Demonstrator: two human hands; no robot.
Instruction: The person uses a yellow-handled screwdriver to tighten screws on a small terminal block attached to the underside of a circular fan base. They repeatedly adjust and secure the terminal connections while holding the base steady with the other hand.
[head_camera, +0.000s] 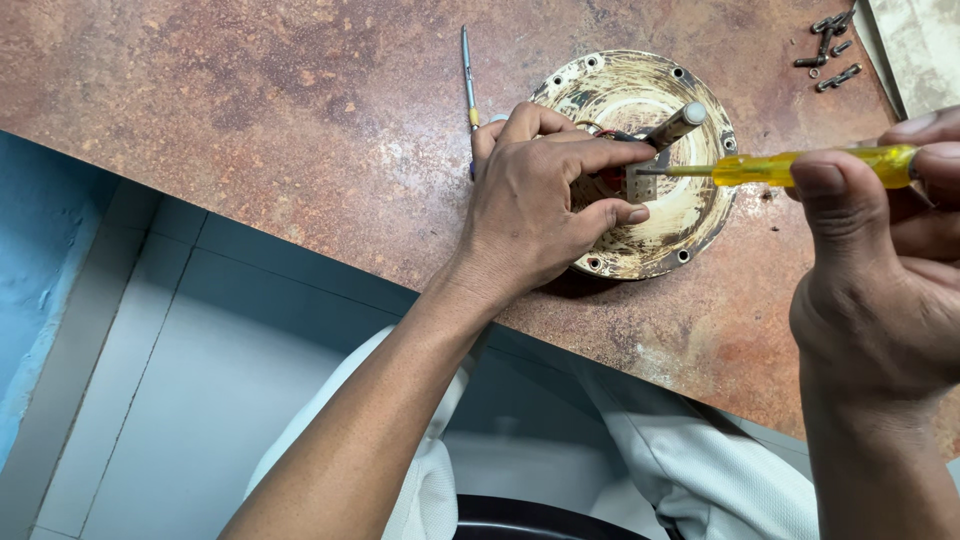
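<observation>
On the rusty brown surface, the left hand is gripping a round worn metal housing, while the right hand is pinching a yellow-handled screwdriver, its tip pointing into the housing's centre.

Beside the clear yellow glossy plastic screwdriver handle lies a worn, stained, matt metal round housing on a mottled rust-brown, smooth table top.
</observation>
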